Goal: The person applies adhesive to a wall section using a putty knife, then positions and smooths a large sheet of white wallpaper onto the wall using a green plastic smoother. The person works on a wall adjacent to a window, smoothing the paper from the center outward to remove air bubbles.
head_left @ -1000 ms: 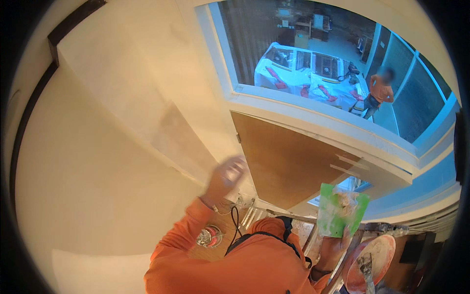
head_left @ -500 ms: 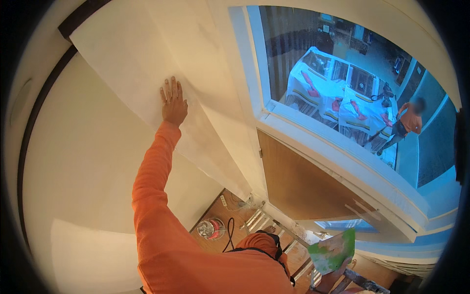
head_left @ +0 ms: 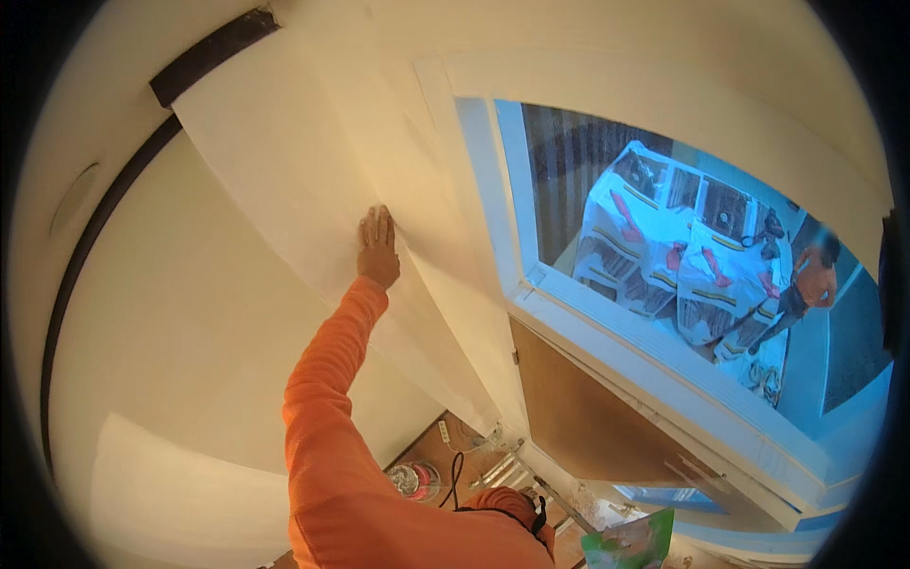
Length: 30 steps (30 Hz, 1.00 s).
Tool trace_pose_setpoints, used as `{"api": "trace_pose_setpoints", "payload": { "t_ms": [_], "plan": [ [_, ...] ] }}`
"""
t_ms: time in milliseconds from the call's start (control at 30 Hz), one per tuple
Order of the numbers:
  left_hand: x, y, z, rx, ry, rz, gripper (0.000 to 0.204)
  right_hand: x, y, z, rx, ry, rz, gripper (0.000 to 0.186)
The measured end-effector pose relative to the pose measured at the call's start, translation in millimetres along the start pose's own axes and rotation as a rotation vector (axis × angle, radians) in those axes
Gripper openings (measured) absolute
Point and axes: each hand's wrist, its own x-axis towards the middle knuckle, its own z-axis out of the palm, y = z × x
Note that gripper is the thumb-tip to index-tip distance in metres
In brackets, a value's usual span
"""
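Observation:
My left hand (head_left: pixel 378 248) lies flat on the pale wall strip (head_left: pixel 294 133), fingers stretched out and close together, with nothing in it. Its palm side is hidden against the surface, near the corner line beside the window wall. My orange left sleeve (head_left: pixel 327 379) reaches up to it from the lower edge. At the bottom right, a green board (head_left: pixel 630 542) smeared with whitish material is cut off by the picture's edge. My right hand does not show; the lower end of the board is out of sight.
Right is a window (head_left: pixel 664 256); beyond it, a person in orange (head_left: pixel 815 275) stands by sheet-covered things. A brown panel (head_left: pixel 597 403) sits below. On the floor are a clear container (head_left: pixel 414 481), a black cable (head_left: pixel 455 479), a white power strip (head_left: pixel 444 431) and white slats (head_left: pixel 502 477).
The view has shifted, so the scene sits lower. My left hand has slid slightly right along the wall, its fingers closer together. My right hand, earlier at the green board, has left the picture.

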Motion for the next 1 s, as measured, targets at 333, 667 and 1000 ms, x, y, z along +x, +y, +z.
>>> {"api": "trace_pose_setpoints", "payload": {
  "t_ms": [333,667,1000],
  "plan": [
    [-8,-96,-55,-0.160,0.232,-0.105,0.081,8,16,31,-0.027,-0.175,0.112,0.056],
    [1,-260,-137,-0.127,0.839,-0.288,0.046,-3,32,57,-0.065,-0.303,0.132,0.056],
    [29,-303,-129,-0.242,1.054,-0.035,0.038,-17,52,79,-0.040,-0.569,0.048,0.056]
  ]
}}
